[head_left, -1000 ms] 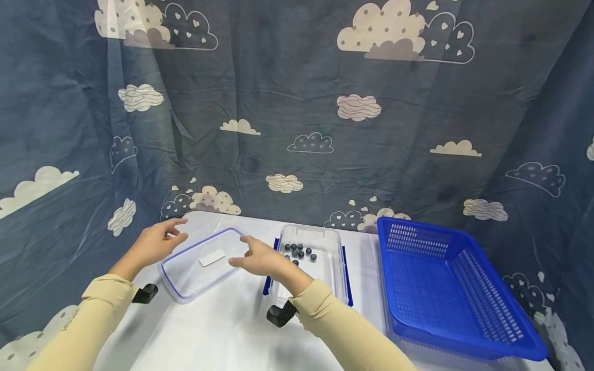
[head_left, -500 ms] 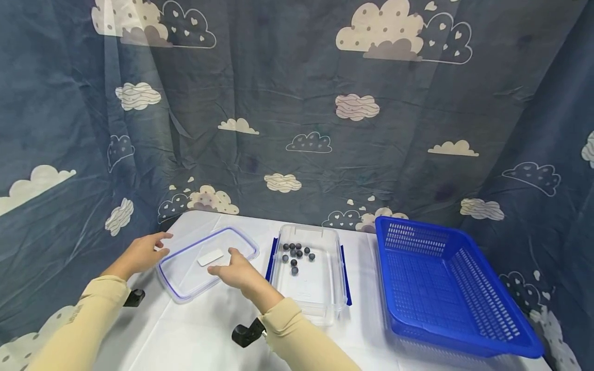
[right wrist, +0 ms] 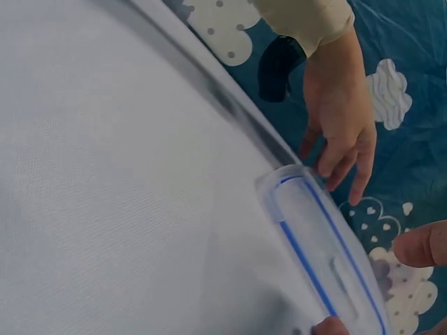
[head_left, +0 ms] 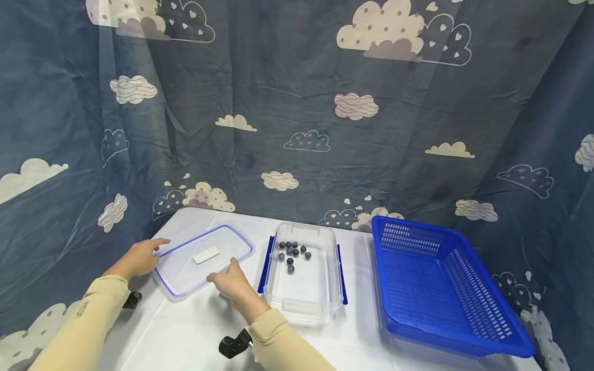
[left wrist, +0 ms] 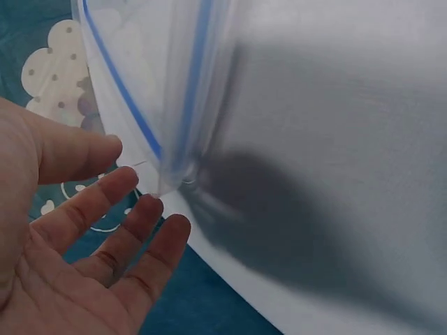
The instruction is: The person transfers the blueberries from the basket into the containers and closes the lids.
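A clear rectangular lid [head_left: 178, 273] with a blue seal and a white label lies on the table's left part. My left hand [head_left: 137, 259] is at the lid's left end; in the left wrist view its fingers spread loosely beside the lid's corner [left wrist: 183, 150]. Over the lid's near right edge is my right hand [head_left: 233, 284], thumb and forefinger held apart. One of its fingertips [right wrist: 330, 325] shows right at the lid's rim in the right wrist view. Right of the lid stands a clear plastic box [head_left: 301, 293] holding several small dark balls [head_left: 295, 252] that look like blueberries.
Blue clips [head_left: 266, 265] hang folded out along the box's sides. A large blue plastic basket [head_left: 417, 293] stands at the right on the white table [head_left: 181, 335]. Behind and at the sides hangs a dark cloth [head_left: 260, 77] with cloud prints.
My right hand has moved left from beside the box to the lid's near edge. The left hand has shifted left and down to the lid's left end.
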### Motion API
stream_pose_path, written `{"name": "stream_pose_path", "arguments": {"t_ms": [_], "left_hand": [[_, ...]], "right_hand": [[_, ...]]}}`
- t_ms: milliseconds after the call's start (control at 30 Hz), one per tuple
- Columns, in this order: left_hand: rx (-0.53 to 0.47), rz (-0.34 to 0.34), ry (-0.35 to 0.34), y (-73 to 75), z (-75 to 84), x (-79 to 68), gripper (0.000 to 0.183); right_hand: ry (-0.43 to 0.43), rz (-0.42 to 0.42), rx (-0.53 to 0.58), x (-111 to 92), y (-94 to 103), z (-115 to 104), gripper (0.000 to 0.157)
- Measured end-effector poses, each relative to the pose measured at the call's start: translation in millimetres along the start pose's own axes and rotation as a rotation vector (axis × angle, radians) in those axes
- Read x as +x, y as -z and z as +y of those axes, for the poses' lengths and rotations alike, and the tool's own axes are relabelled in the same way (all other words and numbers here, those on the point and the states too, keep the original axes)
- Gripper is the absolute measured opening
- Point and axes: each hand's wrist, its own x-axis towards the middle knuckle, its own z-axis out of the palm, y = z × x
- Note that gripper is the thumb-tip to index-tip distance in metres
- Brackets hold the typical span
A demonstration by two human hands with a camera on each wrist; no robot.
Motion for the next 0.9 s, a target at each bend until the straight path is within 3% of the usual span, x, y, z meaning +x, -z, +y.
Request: {"name": "stream_pose_path", "arguments": {"t_ms": [500, 733, 900], "left_hand": [[0.003, 0.003, 0.005, -1.2, -5.3, 0.9, 0.065], [0.002, 0.0, -0.042, -1.9, -5.9, -2.6, 0.054], [-0.028, -0.029, -0.035, -6.7, -7.5, -5.8, 0.048]], "right_hand": [[-0.026, 0.012, 0.031, 9, -2.6, 12, 0.094], [-0.023, 0.004, 0.05, 10, -1.9, 16, 0.093], [-0.04, 0.001, 0.102, 13, -1.1, 19, 0.091]]}}
